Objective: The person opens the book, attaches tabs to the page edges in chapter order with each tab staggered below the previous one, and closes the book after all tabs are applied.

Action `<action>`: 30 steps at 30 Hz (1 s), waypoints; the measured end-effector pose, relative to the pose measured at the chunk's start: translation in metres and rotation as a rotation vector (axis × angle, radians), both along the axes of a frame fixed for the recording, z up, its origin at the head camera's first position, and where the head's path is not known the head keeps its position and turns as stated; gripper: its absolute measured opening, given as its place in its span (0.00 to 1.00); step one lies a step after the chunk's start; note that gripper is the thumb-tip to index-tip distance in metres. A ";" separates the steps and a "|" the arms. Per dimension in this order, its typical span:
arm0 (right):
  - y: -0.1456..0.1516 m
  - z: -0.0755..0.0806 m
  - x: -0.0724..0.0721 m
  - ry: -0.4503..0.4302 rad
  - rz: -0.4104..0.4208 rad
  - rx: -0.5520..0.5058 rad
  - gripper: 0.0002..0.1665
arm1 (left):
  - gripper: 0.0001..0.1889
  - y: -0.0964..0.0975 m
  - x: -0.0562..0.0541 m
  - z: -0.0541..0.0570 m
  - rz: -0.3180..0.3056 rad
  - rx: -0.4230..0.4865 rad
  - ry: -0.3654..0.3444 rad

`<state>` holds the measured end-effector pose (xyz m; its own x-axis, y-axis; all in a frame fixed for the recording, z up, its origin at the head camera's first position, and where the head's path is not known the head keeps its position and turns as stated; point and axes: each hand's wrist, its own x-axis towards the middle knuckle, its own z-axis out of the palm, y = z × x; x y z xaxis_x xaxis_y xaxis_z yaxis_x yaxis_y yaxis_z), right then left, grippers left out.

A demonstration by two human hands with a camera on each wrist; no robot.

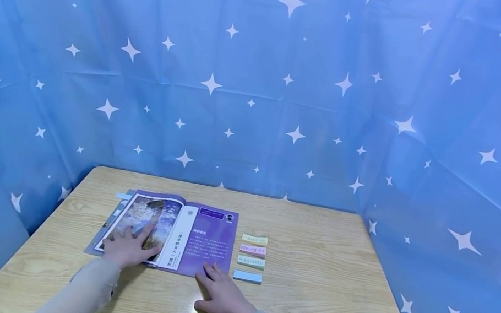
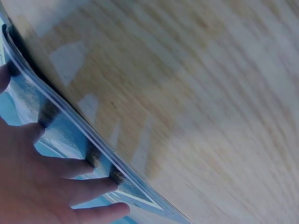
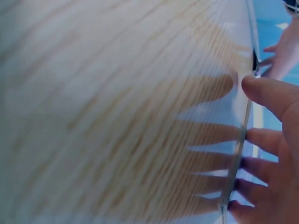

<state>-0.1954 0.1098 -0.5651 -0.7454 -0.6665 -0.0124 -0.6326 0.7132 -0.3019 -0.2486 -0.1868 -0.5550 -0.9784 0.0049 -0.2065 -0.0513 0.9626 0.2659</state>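
Note:
An open book (image 1: 210, 242) lies on the wooden table, a painting (image 1: 140, 212) on its left page and white text on its purple right page. My left hand (image 1: 128, 248) rests on the painting with fingers spread, as the left wrist view also shows my hand (image 2: 56, 182) along the page edge. At the bottom edge of the right page, my right hand (image 1: 225, 295) touches with extended fingers, its palm over the table. In the right wrist view those fingers (image 3: 264, 140) meet the book's edge.
Right of the book, several narrow sticky notes form a column: yellow (image 1: 254, 239), pink (image 1: 252, 250), green (image 1: 250, 261) and blue (image 1: 247, 277). A pale blue tab (image 1: 123, 195) sticks out at the book's upper left. A blue star-patterned curtain (image 1: 266, 69) surrounds the table (image 1: 329, 282).

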 end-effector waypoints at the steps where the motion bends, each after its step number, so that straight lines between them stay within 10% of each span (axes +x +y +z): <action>1: 0.000 0.000 0.000 -0.005 0.000 0.000 0.42 | 0.47 0.000 0.000 0.001 0.002 -0.003 -0.001; 21: 0.003 0.000 -0.003 -0.045 -0.018 -0.038 0.40 | 0.42 0.009 -0.002 0.006 -0.035 0.106 0.043; 30: 0.003 0.004 -0.001 -0.066 -0.026 -0.055 0.39 | 0.29 0.034 -0.004 0.001 -0.242 0.016 0.181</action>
<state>-0.1967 0.1125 -0.5608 -0.7611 -0.6482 -0.0255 -0.5919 0.7100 -0.3815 -0.2530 -0.1528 -0.5536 -0.9695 0.2438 -0.0269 0.2283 0.9369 0.2646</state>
